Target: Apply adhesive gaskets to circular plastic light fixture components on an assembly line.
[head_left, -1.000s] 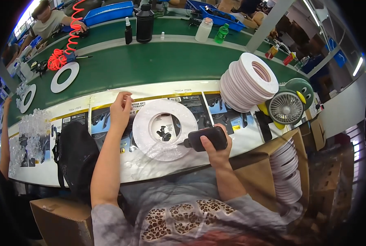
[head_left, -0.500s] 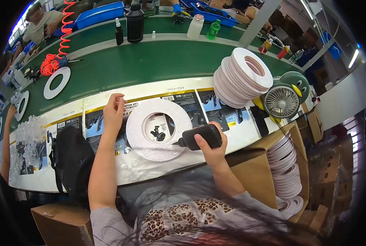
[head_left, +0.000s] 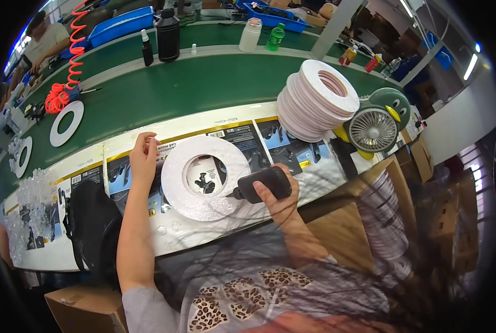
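Observation:
My right hand (head_left: 283,202) is wrapped round a black squeeze bottle (head_left: 264,185), tipped so its narrow nozzle points left. The nozzle tip meets, or hovers just over, the lower right face of a wide white ring (head_left: 175,191) lying flat in front of me. Wet-looking shine covers the lower part of that ring. Through its hole a printed sheet shows. My left hand (head_left: 143,152) is beside the ring's upper left, fingers loosely bent and apart, with nothing visible in them.
A leaning stack of white rings (head_left: 314,105) stands at the right, beside a green fan (head_left: 373,130). A black bag (head_left: 92,222) and clear plastic pieces (head_left: 37,202) sit at left. Behind runs a green belt (head_left: 187,89), with a single ring (head_left: 67,123) on it. An open carton (head_left: 336,225) holds more rings.
The bottle's nozzle has shifted a little along the ring's lower right, toward its lower edge. My left hand stays by the ring. The whole view has shifted slightly.

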`<state>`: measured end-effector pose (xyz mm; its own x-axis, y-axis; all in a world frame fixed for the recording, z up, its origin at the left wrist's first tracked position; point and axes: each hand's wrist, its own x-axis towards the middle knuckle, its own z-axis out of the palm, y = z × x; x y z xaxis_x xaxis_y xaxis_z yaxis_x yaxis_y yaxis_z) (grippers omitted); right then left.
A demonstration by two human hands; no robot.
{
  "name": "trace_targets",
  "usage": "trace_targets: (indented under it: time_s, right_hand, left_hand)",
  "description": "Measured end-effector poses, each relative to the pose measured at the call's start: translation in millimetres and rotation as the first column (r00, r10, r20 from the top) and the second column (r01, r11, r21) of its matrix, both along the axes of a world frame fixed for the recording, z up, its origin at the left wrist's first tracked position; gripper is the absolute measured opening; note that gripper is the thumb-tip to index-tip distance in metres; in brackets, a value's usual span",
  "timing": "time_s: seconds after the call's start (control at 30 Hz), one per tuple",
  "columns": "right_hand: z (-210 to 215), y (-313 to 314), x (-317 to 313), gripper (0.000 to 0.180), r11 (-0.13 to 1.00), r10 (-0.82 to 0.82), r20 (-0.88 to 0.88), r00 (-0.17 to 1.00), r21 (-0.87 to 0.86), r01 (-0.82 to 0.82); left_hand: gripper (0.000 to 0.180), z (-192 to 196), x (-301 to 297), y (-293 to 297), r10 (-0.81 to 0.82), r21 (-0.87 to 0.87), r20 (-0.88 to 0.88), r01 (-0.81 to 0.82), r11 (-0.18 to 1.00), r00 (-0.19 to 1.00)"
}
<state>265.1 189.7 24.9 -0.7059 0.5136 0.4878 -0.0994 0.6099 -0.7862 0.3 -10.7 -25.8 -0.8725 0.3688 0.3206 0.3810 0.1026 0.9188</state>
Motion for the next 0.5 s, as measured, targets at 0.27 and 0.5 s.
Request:
trace_targets:
  time_s: [0.27,0.5]
  right_hand:
    - [-1.1,-2.9,-8.5,0.03,0.91,0.071,-0.054,0.996,-0.406,-0.087]
    - [17.3,8.5,3.2,0.019,0.699,0.021,-0.215,0.976,-0.695,-0.168]
  left_hand:
    - [0.018,-43.4,-29.6,-30.8,0.036,0.035,0.189,-0.043,0.998,0.981]
    - [0.02,-25.3,-17.5,-7.5,-0.084,-0.005,0.113,0.085,0.996,0.99]
